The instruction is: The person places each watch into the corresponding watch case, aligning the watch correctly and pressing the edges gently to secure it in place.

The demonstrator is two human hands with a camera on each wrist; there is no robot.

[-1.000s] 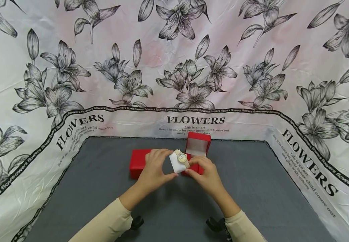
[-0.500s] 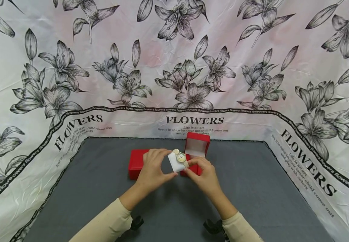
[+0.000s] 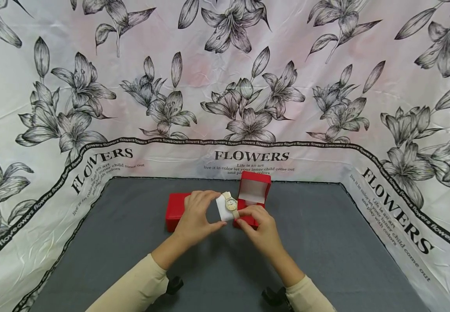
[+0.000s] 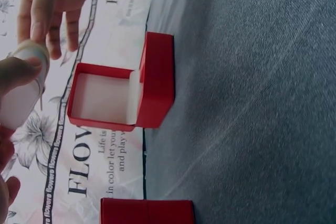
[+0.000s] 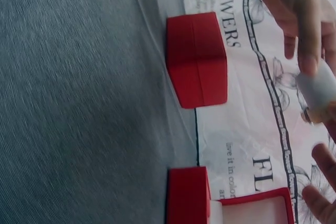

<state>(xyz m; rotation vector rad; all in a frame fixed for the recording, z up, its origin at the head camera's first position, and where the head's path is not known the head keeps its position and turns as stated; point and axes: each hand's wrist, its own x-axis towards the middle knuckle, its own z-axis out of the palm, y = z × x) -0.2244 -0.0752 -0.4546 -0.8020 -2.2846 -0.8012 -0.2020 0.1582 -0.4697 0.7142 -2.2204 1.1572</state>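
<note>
Fingers of the left hand (image 3: 195, 216) arch wide apart: index and thumb span and grasp a white, block-shaped cushion (image 3: 222, 211), index at its upper edge, thumb at its lower. Fingers of the right hand (image 3: 261, 227) are drawn much closer; thumb and forefinger pinch the lower end of a cream-strapped, round-dialled wristwatch (image 3: 231, 204). Whether that pinch also takes in cushion could not be determined.

Location: the wristwatch lies across the cushion, dial toward the person, raised above a grey, cloth-covered tabletop (image 3: 326, 238). Taking the dial as clock centre in the head view, left hand sits at 8 o'clock, right hand at 4.

At 2 o'clock, just behind, stands an open red box with pale lining (image 3: 254, 190); its lid is upright, the lining turned toward the person. At 9 o'clock, partly covered by the left hand, rests a closed red box (image 3: 175, 212).

Assessment: the wide left grasp probably steadies the cushion, leaving the right fingertips free for fine work at the strap. Nearness of the open box suggests convenience of reach.
</note>
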